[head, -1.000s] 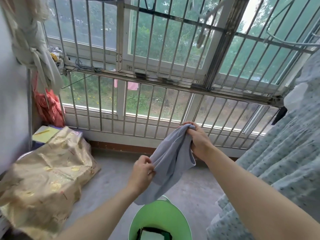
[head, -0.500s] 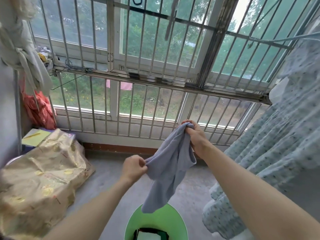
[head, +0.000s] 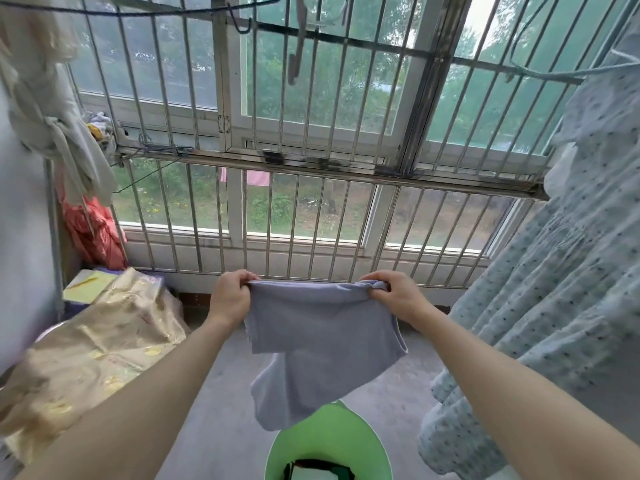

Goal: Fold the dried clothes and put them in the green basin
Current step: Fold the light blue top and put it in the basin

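Above the green basin (head: 332, 434), the left hand (head: 230, 299) and right hand (head: 394, 296) hold the grey-blue garment (head: 322, 344) stretched by its top edge, fingers (head: 242, 277) clamped on each corner, folding apparently not yet begun, while a dark-edged item (head: 318, 469) lies in the basin and a dotted dress (head: 554, 289) hangs nearby.

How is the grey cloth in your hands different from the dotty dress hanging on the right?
The grey cloth is plain; the dotty dress has small dark dots. The grey cloth is held stretched between the left hand and right hand above the green basin; the dotty dress hangs untouched. The grey cloth looks smaller than the dotty dress. Both are pale fabric.
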Motion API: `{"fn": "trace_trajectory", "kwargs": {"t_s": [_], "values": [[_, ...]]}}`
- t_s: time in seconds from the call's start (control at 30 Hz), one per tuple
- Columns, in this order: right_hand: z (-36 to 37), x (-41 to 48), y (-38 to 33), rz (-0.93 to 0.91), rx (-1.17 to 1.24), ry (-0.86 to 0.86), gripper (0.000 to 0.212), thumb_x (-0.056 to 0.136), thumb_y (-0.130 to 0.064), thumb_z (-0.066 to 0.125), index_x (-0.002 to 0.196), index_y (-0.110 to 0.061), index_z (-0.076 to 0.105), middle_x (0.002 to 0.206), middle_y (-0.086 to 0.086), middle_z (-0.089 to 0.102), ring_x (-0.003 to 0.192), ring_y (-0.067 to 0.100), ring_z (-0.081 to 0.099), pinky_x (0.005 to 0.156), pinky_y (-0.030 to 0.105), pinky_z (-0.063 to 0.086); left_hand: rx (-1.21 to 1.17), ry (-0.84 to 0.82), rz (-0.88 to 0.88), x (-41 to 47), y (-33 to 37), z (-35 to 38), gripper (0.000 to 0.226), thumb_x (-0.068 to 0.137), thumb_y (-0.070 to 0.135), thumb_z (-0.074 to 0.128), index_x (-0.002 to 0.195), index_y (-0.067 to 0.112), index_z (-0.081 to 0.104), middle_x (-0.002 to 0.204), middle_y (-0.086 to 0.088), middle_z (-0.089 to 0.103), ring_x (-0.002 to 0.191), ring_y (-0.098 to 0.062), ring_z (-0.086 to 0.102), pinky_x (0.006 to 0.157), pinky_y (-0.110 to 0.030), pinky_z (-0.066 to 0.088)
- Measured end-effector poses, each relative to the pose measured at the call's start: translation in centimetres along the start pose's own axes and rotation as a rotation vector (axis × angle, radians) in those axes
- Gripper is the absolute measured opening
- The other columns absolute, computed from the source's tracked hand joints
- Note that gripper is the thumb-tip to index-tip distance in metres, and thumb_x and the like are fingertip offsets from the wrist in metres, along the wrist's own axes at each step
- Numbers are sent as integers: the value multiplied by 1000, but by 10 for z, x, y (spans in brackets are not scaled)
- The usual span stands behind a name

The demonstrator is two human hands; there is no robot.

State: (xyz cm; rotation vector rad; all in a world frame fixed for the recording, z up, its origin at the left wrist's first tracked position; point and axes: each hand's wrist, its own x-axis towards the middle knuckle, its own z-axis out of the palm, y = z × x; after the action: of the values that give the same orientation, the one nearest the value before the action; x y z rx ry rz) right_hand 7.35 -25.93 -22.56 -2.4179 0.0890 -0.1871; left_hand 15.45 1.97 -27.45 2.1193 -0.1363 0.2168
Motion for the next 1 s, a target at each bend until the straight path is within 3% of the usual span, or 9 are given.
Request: {"fn": "trace_trajectory", "kwargs": {"t_s": [0.1, 0.23, 0.33, 0.47, 0.53, 0.7, 0.8, 0.87, 1.0], "values": [[9, -3, 0, 29, -58, -70, 36, 85, 2, 52, 112, -14, 69, 99, -7, 64, 99, 12, 56, 82, 22, 42, -62, -6, 0, -2, 3, 3, 32, 87, -10, 35, 80, 11, 58, 85, -8, 58, 84, -22, 49, 70, -30, 33], [16, -7, -2, 30, -178, -104, 40, 77, 7, 44, 104, -10, 68, 97, 4, 66, 92, 18, 57, 74, 24, 41, -113, -64, -18, -4, -4, 8, 32, 87, -6, 34, 68, 16, 48, 72, -7, 52, 74, -23, 46, 65, -34, 34], [20, -7, -2, 31, -221, -103, 28, 76, 6, 42, 87, -9, 64, 87, 8, 62, 87, 24, 56, 70, 28, 39, -171, -178, 28, -10, 6, 5, 18, 84, 24, 41, 71, 14, 49, 70, -4, 50, 71, -20, 45, 63, -32, 34], [18, -9, 1, 88, -153, -31, 19, 82, 0, 42, 76, -1, 60, 84, 17, 64, 77, 23, 51, 64, 30, 35, -18, -458, 135, -16, 7, -5, 50, 63, 63, 59, 84, 18, 56, 79, 3, 61, 72, -15, 55, 63, -27, 40], [16, -12, 0, 84, -146, -50, 21, 84, -2, 42, 70, -5, 58, 79, 14, 61, 75, 22, 50, 62, 30, 35, 116, -575, 167, -17, 2, -7, 36, 61, 46, 72, 86, 25, 56, 84, 5, 64, 78, -14, 60, 65, -26, 44], [18, -16, -5, 67, -146, -109, 21, 86, -7, 44, 81, 6, 59, 78, 16, 58, 73, 18, 47, 59, 29, 33, 192, -546, 131, -14, -12, -5, 26, 67, 6, 57, 84, 26, 52, 91, -2, 61, 88, -22, 59, 76, -35, 49], [13, -21, -8, 51, -86, -151, 27, 80, -27, 54, 77, -1, 60, 72, 7, 54, 68, 14, 46, 59, 27, 34, 159, -452, 62, -16, -15, -3, 21, 71, 6, 67, 82, 18, 53, 84, -1, 59, 81, -19, 56, 66, -32, 45], [9, -23, -6, 32, -74, -212, 28, 76, -35, 70, 85, -8, 68, 80, 7, 65, 71, 13, 55, 64, 27, 43, 182, -350, 43, -17, -17, -2, 25, 69, 9, 72, 71, 17, 49, 72, 0, 55, 70, -17, 50, 58, -28, 38], [8, -24, 0, 36, -89, -179, 17, 82, -21, 71, 90, -7, 72, 86, 14, 69, 73, 13, 55, 67, 30, 46, 195, -220, 20, -18, -21, -2, 30, 66, 10, 74, 60, 16, 45, 60, 0, 52, 61, -20, 46, 55, -29, 34]]}}
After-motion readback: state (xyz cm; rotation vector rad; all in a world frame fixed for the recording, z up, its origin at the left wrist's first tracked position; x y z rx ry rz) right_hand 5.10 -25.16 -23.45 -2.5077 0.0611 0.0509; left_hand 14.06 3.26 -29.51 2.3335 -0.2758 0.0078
